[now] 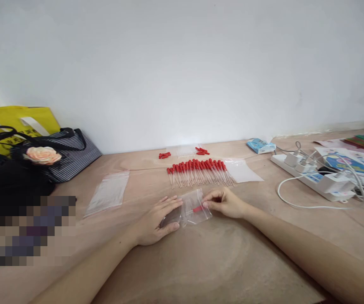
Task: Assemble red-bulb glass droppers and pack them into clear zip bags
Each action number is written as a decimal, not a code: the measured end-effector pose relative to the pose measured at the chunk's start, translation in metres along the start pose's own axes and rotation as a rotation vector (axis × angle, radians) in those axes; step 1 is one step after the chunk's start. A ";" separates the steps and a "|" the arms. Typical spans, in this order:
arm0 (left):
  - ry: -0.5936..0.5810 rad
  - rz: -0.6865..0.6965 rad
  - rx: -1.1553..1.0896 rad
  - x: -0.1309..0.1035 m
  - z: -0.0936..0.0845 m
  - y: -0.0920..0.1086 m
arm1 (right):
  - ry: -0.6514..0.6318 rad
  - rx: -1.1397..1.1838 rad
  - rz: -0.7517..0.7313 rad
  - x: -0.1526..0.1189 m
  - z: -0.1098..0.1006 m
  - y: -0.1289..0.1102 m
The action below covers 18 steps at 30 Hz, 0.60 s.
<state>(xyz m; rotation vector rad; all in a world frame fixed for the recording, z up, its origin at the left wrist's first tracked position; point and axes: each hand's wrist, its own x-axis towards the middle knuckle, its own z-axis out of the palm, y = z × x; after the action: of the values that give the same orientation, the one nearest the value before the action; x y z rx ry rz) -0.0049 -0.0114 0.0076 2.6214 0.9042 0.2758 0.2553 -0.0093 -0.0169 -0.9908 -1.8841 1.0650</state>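
Note:
A clear plastic bag (188,217) lies on the table between my hands, with a red-topped dropper (197,208) inside or at its opening. My left hand (156,221) rests at the bag's left side, fingers stretched out and thumb apart, over a dark thing I cannot make out. The thumb and fingers of my right hand (224,202) pinch together at the bag's right edge, by the dropper's red end. Just beyond the hands, several red-topped droppers (196,166) lie in a row. Small piles of red caps (164,155) and more red caps (202,151) sit behind them.
Flat clear bags (109,192) lie at the left, and a white sheet or bag (243,170) right of the row. A striped bag (68,156) and yellow bag (47,116) stand far left. At the right are a blue packet (260,145) and a power strip (299,175) with cables.

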 end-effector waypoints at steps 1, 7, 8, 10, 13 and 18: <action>0.029 0.005 -0.004 -0.001 -0.001 -0.001 | 0.068 -0.016 0.010 0.004 -0.008 0.003; 0.162 0.027 -0.033 -0.012 -0.002 -0.007 | 0.574 -0.484 0.261 0.046 -0.063 0.020; 0.151 0.032 -0.038 -0.013 -0.002 -0.008 | 0.599 -0.530 0.287 0.054 -0.067 0.021; 0.127 0.037 -0.047 -0.012 -0.001 -0.009 | 0.629 -0.588 0.323 0.070 -0.069 0.023; 0.118 0.031 -0.044 -0.010 -0.001 -0.009 | 0.669 -0.634 0.359 0.090 -0.063 0.026; 0.076 -0.002 -0.011 -0.008 -0.003 -0.010 | 0.688 -0.654 0.407 0.109 -0.051 0.030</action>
<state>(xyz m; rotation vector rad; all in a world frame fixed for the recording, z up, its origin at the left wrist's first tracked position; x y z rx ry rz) -0.0179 -0.0086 0.0062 2.6152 0.9271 0.3807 0.2612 0.1131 0.0001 -1.8835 -1.4716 0.1972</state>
